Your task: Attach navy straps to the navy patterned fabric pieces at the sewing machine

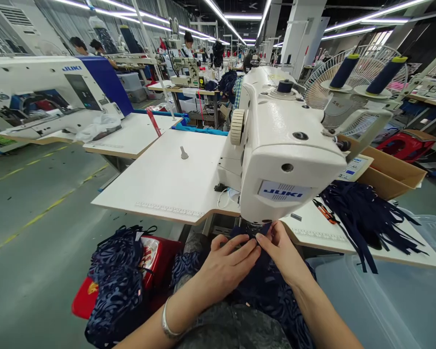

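Dark navy patterned fabric (287,303) hangs over my lap, and its upper part reaches up under the head of the white sewing machine (287,160). My left hand (229,259) presses on the cloth just in front of the needle area, its fingers bent and lying close together. Close beside it, my right hand (278,245) pinches the fabric edge between thumb and fingers. Both sets of fingertips nearly meet below the machine head. The needle and presser foot are mostly hidden by the hands and the head.
Several dark fabric strips (363,213) and orange-handled snips (325,212) lie right on the table. A grey metal piece (183,153) rests on the white tabletop (160,179). More patterned garments (116,281) drape a red stool (163,257). A clear plastic bin (378,300) stands right.
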Tool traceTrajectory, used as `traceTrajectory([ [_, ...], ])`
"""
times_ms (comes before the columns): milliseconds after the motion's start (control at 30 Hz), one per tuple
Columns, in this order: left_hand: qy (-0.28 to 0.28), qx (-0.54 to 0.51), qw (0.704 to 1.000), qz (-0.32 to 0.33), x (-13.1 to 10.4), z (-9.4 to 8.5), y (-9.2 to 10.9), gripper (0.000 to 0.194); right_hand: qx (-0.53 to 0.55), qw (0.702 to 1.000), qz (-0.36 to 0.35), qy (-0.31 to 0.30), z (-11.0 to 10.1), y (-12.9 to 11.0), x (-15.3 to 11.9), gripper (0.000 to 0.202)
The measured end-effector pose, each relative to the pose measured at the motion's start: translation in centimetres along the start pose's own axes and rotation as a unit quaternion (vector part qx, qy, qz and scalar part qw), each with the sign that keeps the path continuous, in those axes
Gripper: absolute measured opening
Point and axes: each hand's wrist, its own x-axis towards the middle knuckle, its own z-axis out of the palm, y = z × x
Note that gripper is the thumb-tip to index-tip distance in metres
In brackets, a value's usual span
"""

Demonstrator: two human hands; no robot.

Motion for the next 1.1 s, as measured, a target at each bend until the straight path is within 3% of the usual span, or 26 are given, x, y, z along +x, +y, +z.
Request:
traceTrajectory([
  [267,-0.002,0.001,1.0,-0.004,-0.5,0.5,0.0,0.036,-0.011,1.0,0.001,0.028,-1.1,-0.5,0.7,0.037],
  [767,0.002,0.022,1.0,-0.004,-0.3,0.2,0.3,0.041,-0.075,0.996,-0.013,0.052,-1.2,0.2,1.4,0.028],
  [900,-0.005,0.013,1.0,-0.002,-0.2,0.2,0.2,0.038,-0.078,0.996,-0.016,0.031,-1.3,-0.3,0.9,0.027],
  [1100,0.003,-0.005,1.0,-0.006,-0.3,-0.2,0.3,0.035,-0.073,0.996,-0.014,-0.046,-2.0,-0.9,0.3,0.018],
])
